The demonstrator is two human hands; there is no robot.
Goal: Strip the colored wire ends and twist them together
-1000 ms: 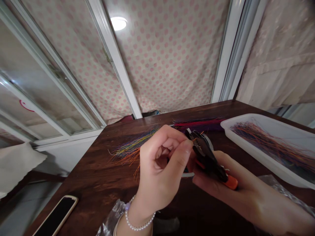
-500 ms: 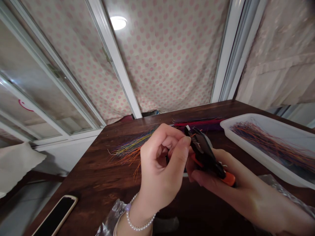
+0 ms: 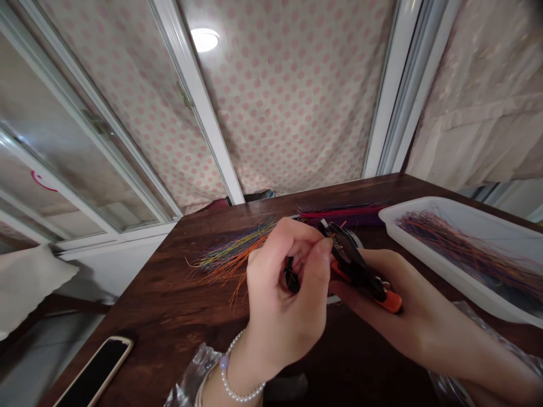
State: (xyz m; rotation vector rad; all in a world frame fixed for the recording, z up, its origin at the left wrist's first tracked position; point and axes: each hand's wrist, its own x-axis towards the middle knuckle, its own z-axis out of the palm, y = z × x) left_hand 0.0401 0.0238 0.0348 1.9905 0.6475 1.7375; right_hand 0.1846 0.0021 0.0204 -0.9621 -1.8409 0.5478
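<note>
My right hand [image 3: 382, 282] is wrapped round a pair of wire-stripping pliers [image 3: 354, 260] with black jaws and orange-and-black handles. The jaws point up and to the left. Thumb and forefinger of my left hand [image 3: 288, 288] are pinched together right beside the jaws, on a thin wire mostly hidden by the fingers. A short orange wire end [image 3: 343, 224] shows at the jaws. Through the curl of my left hand a black object [image 3: 291, 277] is visible; its kind I cannot make out.
Loose coloured wires [image 3: 233, 249] lie left of my hands, and a red and purple bundle [image 3: 339, 213] lies behind them. At right stands a white plastic tray [image 3: 394, 232] of wires. A phone [image 3: 95, 370] and clear plastic bag [image 3: 190, 376] lie on the dark wooden table [image 3: 169, 299].
Both hands have shifted slightly, my left one a little right and down. The pliers' jaws look closer together, and more of the black object shows through my left hand's curl.
</note>
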